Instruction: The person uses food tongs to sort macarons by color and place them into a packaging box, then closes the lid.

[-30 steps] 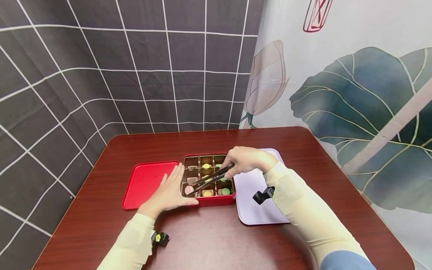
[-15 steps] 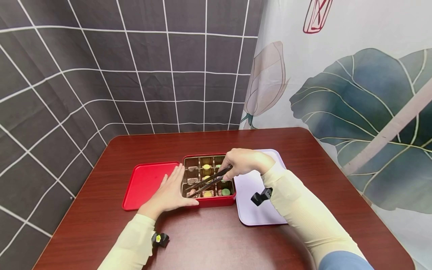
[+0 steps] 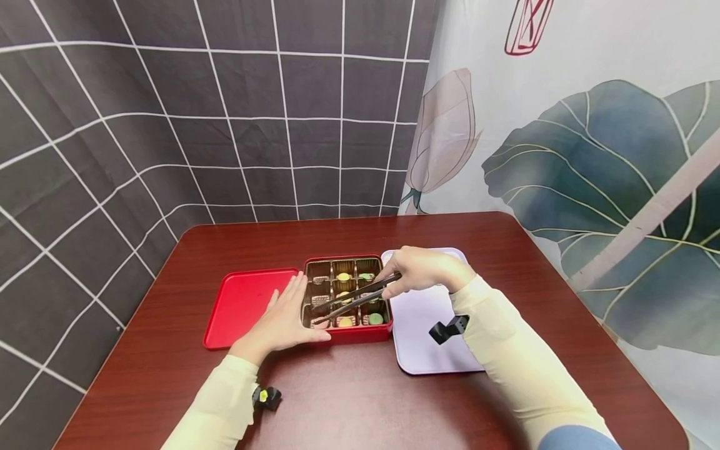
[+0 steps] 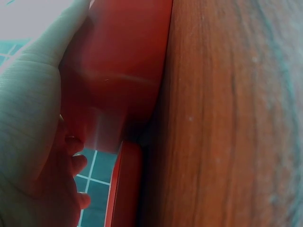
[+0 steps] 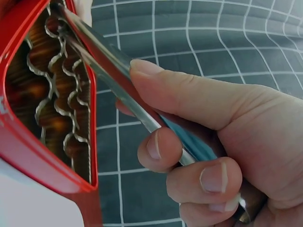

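My right hand (image 3: 419, 269) grips a pair of dark metal tongs (image 3: 355, 292), thumb on one arm and fingers curled round the other in the right wrist view. The tongs' tips reach into the near-left compartment of a red box (image 3: 360, 336) with a gold divided insert. A pink macaron (image 3: 320, 324) lies there at the tips, partly covered; whether they pinch it I cannot tell. Against the box's near-left corner rests my left hand (image 3: 280, 324), fingers straight, thumb along the front wall. Other compartments hold a yellow macaron (image 3: 344, 322), a green macaron (image 3: 375, 319) and several more.
A red lid (image 3: 242, 306) lies left of the box, partly behind my left hand. On the right, a pale lilac tray (image 3: 427, 350) sits close against the box, under my right forearm. The brown table (image 3: 349, 400) extends in front. A dark grid-patterned curtain (image 3: 309, 144) hangs behind.
My right hand moved slightly left, then back right with the tongs. The pink macaron, earlier in plain view, has shifted slightly right and lower, and shows less. My left hand stays put.
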A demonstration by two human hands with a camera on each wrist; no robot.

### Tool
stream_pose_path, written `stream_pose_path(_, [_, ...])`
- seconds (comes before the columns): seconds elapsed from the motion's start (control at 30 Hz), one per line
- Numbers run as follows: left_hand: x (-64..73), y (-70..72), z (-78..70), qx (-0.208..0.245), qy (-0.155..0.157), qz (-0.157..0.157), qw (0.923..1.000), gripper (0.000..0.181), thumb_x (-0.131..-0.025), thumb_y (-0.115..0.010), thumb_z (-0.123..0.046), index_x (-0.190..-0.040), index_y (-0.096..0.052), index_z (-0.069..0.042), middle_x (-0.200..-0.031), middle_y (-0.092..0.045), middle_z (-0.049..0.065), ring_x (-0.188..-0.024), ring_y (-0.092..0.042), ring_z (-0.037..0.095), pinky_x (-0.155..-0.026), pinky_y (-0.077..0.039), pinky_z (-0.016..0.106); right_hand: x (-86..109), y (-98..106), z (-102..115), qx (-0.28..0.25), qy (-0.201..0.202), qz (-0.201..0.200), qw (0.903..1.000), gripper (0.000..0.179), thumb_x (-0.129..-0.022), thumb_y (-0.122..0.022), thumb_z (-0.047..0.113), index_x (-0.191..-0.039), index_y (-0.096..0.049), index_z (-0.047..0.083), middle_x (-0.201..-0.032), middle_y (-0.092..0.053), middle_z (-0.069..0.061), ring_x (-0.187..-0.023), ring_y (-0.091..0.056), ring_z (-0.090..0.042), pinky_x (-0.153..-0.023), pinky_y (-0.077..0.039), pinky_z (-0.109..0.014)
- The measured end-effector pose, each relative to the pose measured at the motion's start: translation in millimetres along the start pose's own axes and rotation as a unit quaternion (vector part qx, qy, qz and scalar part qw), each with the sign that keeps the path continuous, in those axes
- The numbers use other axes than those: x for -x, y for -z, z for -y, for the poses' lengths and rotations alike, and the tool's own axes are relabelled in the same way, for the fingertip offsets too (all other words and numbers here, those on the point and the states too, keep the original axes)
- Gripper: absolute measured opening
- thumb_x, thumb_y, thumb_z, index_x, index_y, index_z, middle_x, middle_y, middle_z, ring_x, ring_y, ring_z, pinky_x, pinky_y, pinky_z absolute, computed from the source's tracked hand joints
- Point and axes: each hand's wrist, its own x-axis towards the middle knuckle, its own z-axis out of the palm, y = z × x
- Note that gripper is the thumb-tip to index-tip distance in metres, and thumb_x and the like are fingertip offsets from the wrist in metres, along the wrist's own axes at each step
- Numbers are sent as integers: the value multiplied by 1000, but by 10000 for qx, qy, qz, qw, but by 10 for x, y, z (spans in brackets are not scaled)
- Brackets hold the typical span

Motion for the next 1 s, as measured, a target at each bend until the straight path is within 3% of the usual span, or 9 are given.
stream_pose_path(0.17, [-4,-3,18,-5,48,21,10000,136,-57,-61,-87,-155,-9,-8,-161,-8,7,-147,-6,24,-115,-8,56,162,34,-126,-159,38,-186,9997,31,-83,-76,32,-113,-73,25,-82,-68,14,-61,-62,-9,-53,-50,-29])
stream_pose_path(0.43, [-9,0,26,38,30,3,10000,137,-57,-61,-87,-155,-9,-7,-161,-7,7,-147,-5,25,-114,-7,57,523,82,-375,-575,46,-405,9975,28,-83,-75,34,-110,-73,25,-67,-63,7,-56,-54,-11,-45,-45,-29])
stream_pose_path(0.7, [0,7,12,20,29,6,10000,137,-56,-60,-88,-155,-9,-7,-161,-8,8,-147,-4,24,-115,-7,56,913,63,-667,-654,-84,-688,9955,40,-83,-74,39,-121,-69,26,-61,-52,12,-59,-47,-8,-53,-42,-24])
stream_pose_path(0.87, [5,7,7,33,23,0,10000,137,-56,-60,-88,-155,-10,-7,-161,-8,8,-147,-5,24,-115,-8,56,1144,45,-825,-1134,-397,-808,9895,37,-82,-75,36,-118,-70,28,-57,-40,9,-47,-33,-6,-44,-35,-23])
stream_pose_path(1.0, [3,3,7,11,8,-8,10000,137,-57,-61,-87,-155,-9,-7,-161,-8,8,-147,-6,25,-115,-9,56,1313,31,-926,-1467,-627,-851,9835,36,-82,-76,32,-116,-72,21,-59,-42,7,-46,-30,-6,-41,-33,-23])
